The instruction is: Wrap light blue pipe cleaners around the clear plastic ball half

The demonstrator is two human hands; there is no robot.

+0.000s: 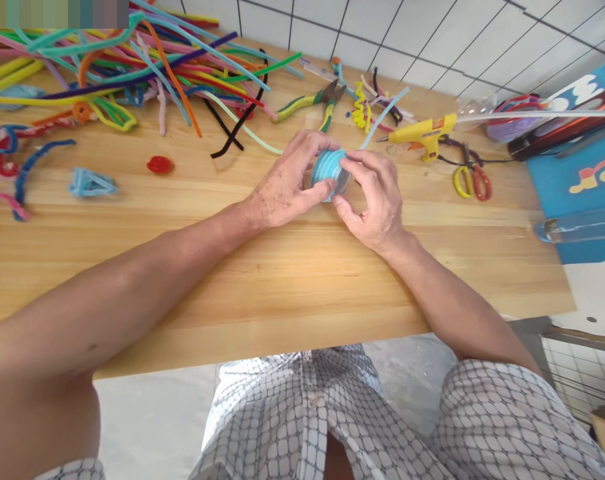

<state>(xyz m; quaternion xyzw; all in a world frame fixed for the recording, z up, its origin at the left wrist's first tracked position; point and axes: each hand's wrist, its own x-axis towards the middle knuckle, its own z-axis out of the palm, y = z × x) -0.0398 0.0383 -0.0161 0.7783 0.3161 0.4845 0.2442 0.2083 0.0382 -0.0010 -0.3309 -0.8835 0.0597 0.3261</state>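
My left hand (287, 183) and my right hand (375, 197) meet over the middle of the wooden table (282, 293). Both are closed around a small round form wound with a light blue pipe cleaner (328, 167). My left thumb and fingers grip its left side. On its right side my right fingers pinch the wrapped strand. The loose end of the blue pipe cleaner (385, 117) runs up and to the right from the hands.
A heap of coloured pipe cleaners (132, 67) covers the table's back left. Pliers (317, 103), a yellow glue gun (422, 133) and scissors (472, 181) lie behind the hands. A red coil (160, 165) and a blue bent shape (89, 183) lie at left. Clear tubes (577, 227) rest at right.
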